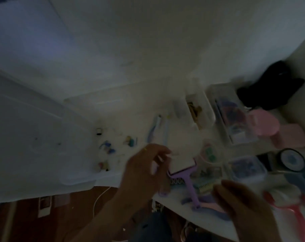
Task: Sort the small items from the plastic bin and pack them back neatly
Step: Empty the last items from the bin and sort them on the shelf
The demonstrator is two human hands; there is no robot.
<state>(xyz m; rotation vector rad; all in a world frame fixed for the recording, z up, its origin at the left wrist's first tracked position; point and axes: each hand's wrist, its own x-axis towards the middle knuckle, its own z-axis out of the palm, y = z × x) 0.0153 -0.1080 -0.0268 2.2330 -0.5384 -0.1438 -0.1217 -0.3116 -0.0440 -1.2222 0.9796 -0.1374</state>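
At the lower right of the dim, blurred frame, the right hand (242,205) hovers over the white table (165,84), its fingers smeared by blur so their state cannot be told. Left of it, at lower centre, the left hand (144,170) has loosely curled fingers; whether they pinch anything is unclear. Just beside it lies a purple handled mirror (186,173). Farther up, small colourful items (108,147) lie scattered at centre left, and clear plastic bins (230,116) sit at right.

dim, underexposed, motion-blurred throughout, wide-angle edge distortion
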